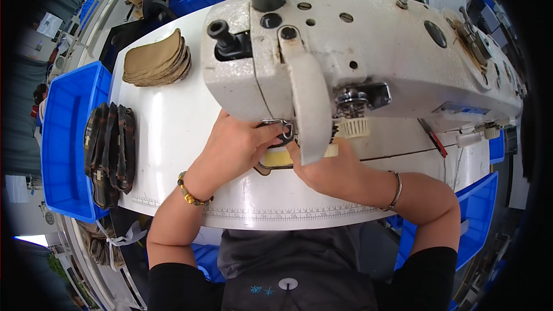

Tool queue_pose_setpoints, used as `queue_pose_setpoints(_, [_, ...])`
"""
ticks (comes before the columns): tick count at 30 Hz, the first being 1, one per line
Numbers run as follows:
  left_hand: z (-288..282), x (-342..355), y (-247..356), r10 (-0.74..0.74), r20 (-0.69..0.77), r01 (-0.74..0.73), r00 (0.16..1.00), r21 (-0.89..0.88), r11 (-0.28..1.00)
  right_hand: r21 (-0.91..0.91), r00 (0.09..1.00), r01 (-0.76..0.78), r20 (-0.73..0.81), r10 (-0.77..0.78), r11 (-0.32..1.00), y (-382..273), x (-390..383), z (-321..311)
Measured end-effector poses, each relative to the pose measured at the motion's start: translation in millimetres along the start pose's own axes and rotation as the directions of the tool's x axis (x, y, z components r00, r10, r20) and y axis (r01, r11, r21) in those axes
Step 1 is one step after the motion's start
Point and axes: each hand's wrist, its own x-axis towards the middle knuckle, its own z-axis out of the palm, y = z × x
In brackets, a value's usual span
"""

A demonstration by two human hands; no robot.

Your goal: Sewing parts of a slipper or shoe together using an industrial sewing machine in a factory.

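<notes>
Nearest cam: dark grey shirt at 6 o'clock, black sleeves either side, both forearms running up to centre.

L hand: bead bracelet at wrist, fingers curled and pinching the near-left edge of the workpiece right at the presser foot. R hand: thin bangle on the wrist, fingers bent, pressed on the piece from 3 o'clock; fingertips go under the machine head, so can't tell exactly how they close.

Workpiece: small pale-yellow panel w/ a brown curved edge, flat on the white table, under the needle area, betw. the two hands. Mostly hidden by the sewing machine, so shape is prob. rounded but uncertain.

Handling est.: light, thin, soft and floppy; likely fabric or leather-like, not fragile, could slide on the smooth table. Best held flat at the outer edges, clear of the foot.

Other:
- 10 o'clock: stack of tan curved pieces, matte, fan-shaped.
- 9 o'clock: brown plaid pieces, bundled, overlapping the edge of a blue bin.
- Machine: off-white metal, chipped paint, screws, cream toothed wheel.
</notes>
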Motion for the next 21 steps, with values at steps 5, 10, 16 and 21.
queue_pose_setpoints(5, [-5, 6, 0, 0.009, -0.025, -0.009, 1.000, 0.000, 1.000, 0.070, 0.994, 0.027, -0.109, -0.019, 0.997, 7, -1, 16])
queue_pose_setpoints(10, [-14, 12, -7, 0.027, -0.006, -0.027, 1.000, -0.140, 0.990, 0.053, 1.000, -0.006, -0.010, 0.007, 0.999, 7, 4, 7])
queue_pose_setpoints(16, [-2, 6, -13, -0.139, 0.055, 0.149, 0.989, -0.287, 0.946, 0.080, 0.998, 0.018, -0.068, -0.012, 0.997, 7, -3, 22])
queue_pose_setpoints(21, [-1, 8, -18, 0.000, -0.030, -0.006, 1.000, -0.222, 0.975, 0.042, 0.996, 0.087, -0.018, -0.087, 0.995, 7, -2, 3])
